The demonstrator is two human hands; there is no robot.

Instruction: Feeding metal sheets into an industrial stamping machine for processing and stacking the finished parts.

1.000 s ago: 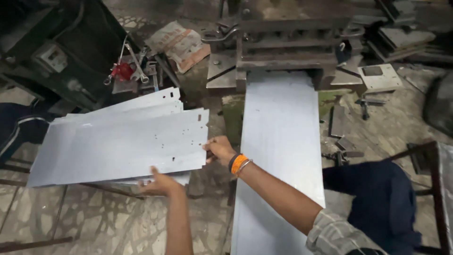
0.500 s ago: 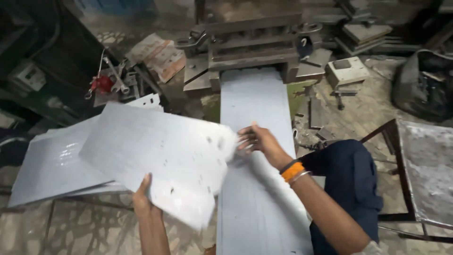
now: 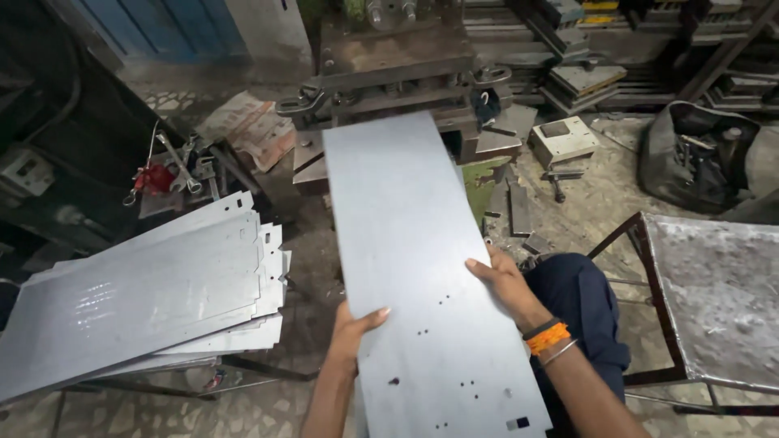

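A long grey metal sheet (image 3: pixel 406 243) with small punched holes lies in front of me, its far end at the press machine (image 3: pixel 389 57). My left hand (image 3: pixel 353 328) grips its left edge near me. My right hand (image 3: pixel 505 280), with an orange band on the wrist, holds the right edge. To my left a stack of punched metal sheets (image 3: pixel 138 292) rests on a low stand.
A metal table (image 3: pixel 714 292) with a rusty frame stands at the right. Wrenches and a red object (image 3: pixel 162 178) lie left of the machine. Metal offcuts and a grey box (image 3: pixel 564 139) litter the floor at the back right. A dark bag (image 3: pixel 698 154) sits far right.
The sheet I lifted off the left stack has swung right and now lies flat toward the machine. Both hands moved from the stack to its two side edges.
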